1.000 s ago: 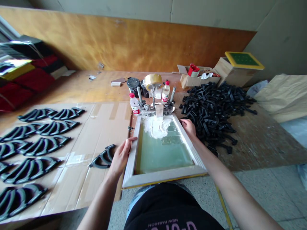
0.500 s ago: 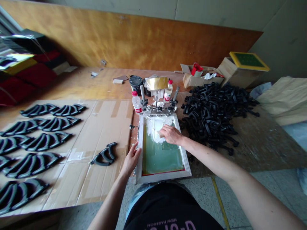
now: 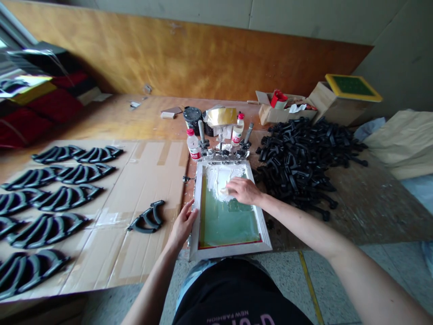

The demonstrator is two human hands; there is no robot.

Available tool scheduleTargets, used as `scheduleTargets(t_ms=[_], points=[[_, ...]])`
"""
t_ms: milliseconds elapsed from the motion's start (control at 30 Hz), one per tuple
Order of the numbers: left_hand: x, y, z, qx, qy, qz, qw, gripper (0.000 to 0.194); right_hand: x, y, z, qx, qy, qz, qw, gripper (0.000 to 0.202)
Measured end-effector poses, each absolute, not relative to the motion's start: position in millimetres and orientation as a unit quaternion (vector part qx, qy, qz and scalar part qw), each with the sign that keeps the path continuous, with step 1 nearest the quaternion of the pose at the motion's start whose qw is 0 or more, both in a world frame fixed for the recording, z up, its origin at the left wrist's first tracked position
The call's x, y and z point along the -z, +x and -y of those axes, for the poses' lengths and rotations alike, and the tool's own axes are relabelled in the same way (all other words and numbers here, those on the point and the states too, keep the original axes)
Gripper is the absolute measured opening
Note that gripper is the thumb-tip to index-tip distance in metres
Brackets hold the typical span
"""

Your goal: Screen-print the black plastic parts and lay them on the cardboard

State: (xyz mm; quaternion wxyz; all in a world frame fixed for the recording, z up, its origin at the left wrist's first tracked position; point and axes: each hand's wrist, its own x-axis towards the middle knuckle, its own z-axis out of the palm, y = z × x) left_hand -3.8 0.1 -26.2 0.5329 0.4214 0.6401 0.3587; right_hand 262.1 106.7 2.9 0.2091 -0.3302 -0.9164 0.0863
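A silver-edged printing screen [image 3: 230,223] with green mesh lies in front of me, white ink [image 3: 216,176] smeared over its far part. My right hand [image 3: 245,190] pinches a small pale squeegee [image 3: 224,191] and presses it at the near edge of the ink. At the frame's left side rests my left hand [image 3: 182,225], fingers stretched out and apart along the edge, touching it. Metal clamps [image 3: 223,154] hold the screen's far end. What lies under the screen is hidden.
Left of the screen, one curved black part [image 3: 148,217] lies on cardboard [image 3: 115,257], with rows of similar parts [image 3: 67,198] farther left. A heap of black parts [image 3: 297,158] is at the right. Red-capped bottles [image 3: 193,145], a black tub [image 3: 192,118] and an open box [image 3: 270,113] stand behind.
The right hand has turned slightly over the screen, and more of the squeegee shows. My left hand stays at the frame's edge. The whole view has shifted a little.
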Motion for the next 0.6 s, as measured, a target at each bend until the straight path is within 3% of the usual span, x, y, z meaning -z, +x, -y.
scheduleTargets(t_ms=[167,233,400,500,600], points=[[-29.0,-9.0,-0.8,-0.375,0.419,-0.623,0.544,0.083,-44.1,255.4,-177.7,-0.089,-0.519,0.820,0.224,0.062],[-52.3,-11.2,-5.7,-0.398,0.415,-0.617,0.537,0.071,-53.4,275.2,-198.5,-0.087,-0.565,0.784,0.241,0.061],[-89.7,-6.5,-45.1,-0.544,0.418,-0.504,0.524,0.059,-29.6,342.1,-193.6,-0.116,-0.679,0.646,0.327,0.035],[-96.9,3.6,-71.5,-0.591,0.403,-0.445,0.539,0.057,8.3,340.7,-161.2,-0.168,-0.658,0.672,0.295,0.032],[-84.3,20.5,-72.5,-0.636,0.323,-0.468,0.521,0.053,33.9,310.5,-127.8,-0.182,-0.545,0.789,0.217,0.051]])
